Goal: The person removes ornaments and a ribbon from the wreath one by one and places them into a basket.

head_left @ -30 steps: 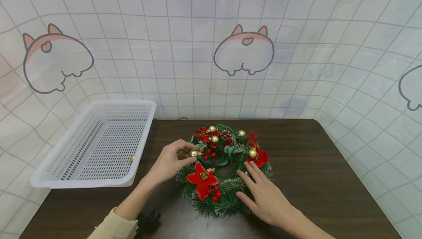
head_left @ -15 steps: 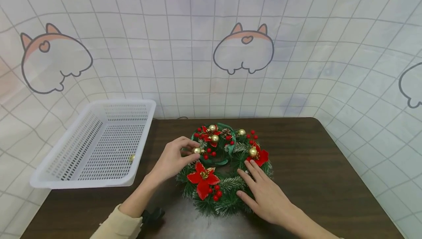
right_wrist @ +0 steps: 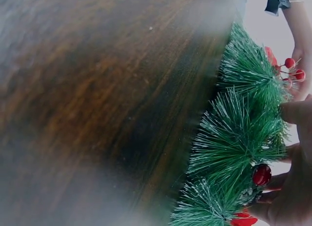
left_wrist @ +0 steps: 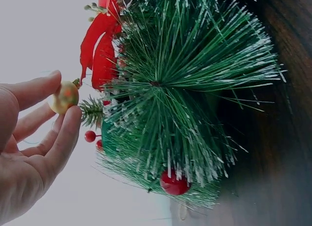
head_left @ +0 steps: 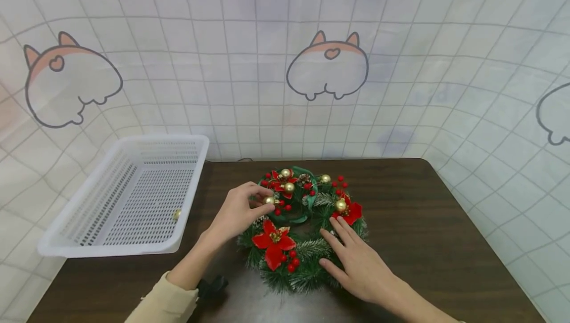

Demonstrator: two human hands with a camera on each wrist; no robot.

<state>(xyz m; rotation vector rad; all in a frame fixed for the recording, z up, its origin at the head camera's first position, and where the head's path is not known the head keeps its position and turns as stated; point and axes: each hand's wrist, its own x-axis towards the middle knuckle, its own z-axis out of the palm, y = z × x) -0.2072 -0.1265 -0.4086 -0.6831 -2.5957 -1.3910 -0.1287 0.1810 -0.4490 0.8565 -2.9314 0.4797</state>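
My left hand [head_left: 237,211] pinches a gold ball ornament [head_left: 269,201] between thumb and fingers, over the left side of a green wreath [head_left: 311,249]. The left wrist view shows that gold ball [left_wrist: 65,97] between the fingertips of the hand [left_wrist: 34,138], beside red petals [left_wrist: 100,55]. My right hand [head_left: 361,266] rests with spread fingers on the wreath's right side, below a red flower [head_left: 354,213]. In the right wrist view, the fingers of this hand [right_wrist: 295,172] touch the green needles [right_wrist: 234,143] near a red berry [right_wrist: 262,174].
A white perforated basket [head_left: 189,199] stands at the left, with a small gold item [head_left: 177,214] inside. The dark wooden table [head_left: 414,224] reaches back to a white gridded curtain [head_left: 249,85]. A black object [head_left: 213,286] shows beside my left sleeve.
My left hand has moved slightly right and away from me, carrying the gold ball closer to the red berries. My right hand has stayed on the wreath.
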